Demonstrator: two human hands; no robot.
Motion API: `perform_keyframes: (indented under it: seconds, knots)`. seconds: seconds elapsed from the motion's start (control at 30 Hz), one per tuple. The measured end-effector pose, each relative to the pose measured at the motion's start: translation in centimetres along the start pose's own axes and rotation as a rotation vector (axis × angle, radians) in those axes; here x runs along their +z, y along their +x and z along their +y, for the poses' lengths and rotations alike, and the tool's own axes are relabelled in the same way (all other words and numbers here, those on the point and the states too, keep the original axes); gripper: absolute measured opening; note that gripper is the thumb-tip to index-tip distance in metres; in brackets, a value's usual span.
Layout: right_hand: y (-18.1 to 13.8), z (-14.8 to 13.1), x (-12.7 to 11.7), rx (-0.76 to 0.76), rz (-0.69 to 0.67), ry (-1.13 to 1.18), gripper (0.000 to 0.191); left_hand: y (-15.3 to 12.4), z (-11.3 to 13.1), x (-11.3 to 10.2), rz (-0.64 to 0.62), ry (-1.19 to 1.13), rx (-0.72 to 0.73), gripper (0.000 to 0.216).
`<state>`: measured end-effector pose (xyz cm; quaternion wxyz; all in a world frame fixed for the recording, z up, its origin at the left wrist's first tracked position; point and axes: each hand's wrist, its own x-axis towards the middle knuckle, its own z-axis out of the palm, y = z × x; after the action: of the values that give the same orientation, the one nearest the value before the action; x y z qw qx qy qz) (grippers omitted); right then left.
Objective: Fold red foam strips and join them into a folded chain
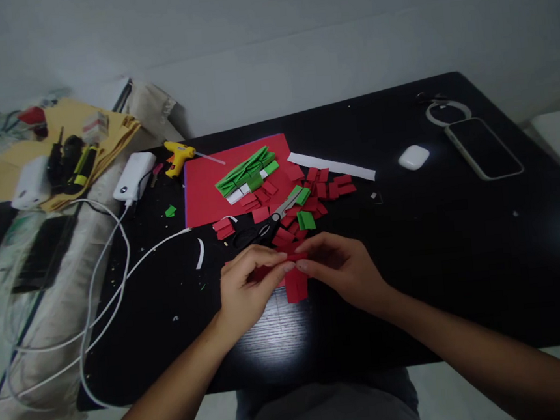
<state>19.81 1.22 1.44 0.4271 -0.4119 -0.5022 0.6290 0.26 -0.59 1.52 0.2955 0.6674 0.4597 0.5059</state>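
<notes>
Over the front middle of the black table, my left hand [249, 281] and my right hand [341, 267] pinch a piece of red paper [296, 285] between thumbs and fingertips. Its lower part hangs down toward me below the thumbs; some of it is hidden behind the fingers. Just beyond lie many small folded red paper pieces [285, 237] and a few folded green paper pieces [306, 220]. Black-handled scissors [275, 218] rest among them. Farther back, a red sheet [205, 194] carries a bundle of green folded strips [242, 172].
A yellow glue gun [178, 157], a white power bank [134, 175] and looping white cables [127, 249] are on the left. A white paper strip [332, 165] lies behind the pieces. On the right are a white earbud case [413, 157], a phone [484, 147] and a white ring [448, 113].
</notes>
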Motion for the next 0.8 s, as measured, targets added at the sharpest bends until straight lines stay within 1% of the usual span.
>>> perform_keyframes:
  seconds: [0.13,0.23,0.33,0.53,0.67,0.8]
  knots:
    - [0.2,0.1,-0.2,0.042,-0.080,-0.007,0.017,-0.1,0.1,0.2,0.032,-0.111,-0.170,0.023]
    - [0.4,0.2,-0.4,0.029,-0.113,0.023,0.016,0.1,0.1,0.1,0.021,-0.257,-0.291,0.029]
    - [0.5,0.3,-0.5,0.010,-0.133,0.071,0.013,0.4,-0.1,-0.1,-0.050,-0.462,-0.424,0.034]
    - [0.3,0.1,-0.5,0.007,-0.151,0.129,0.010,0.4,-0.6,0.4,-0.251,-0.830,-0.652,0.040]
    - [0.3,0.2,-0.5,-0.006,-0.184,0.149,0.005,0.2,-0.2,0.9,-0.293,-0.981,-0.751,0.044]
    - [0.2,0.4,-0.5,-0.018,-0.182,0.140,0.004,0.1,0.2,1.3,-0.274,-1.079,-0.773,0.039]
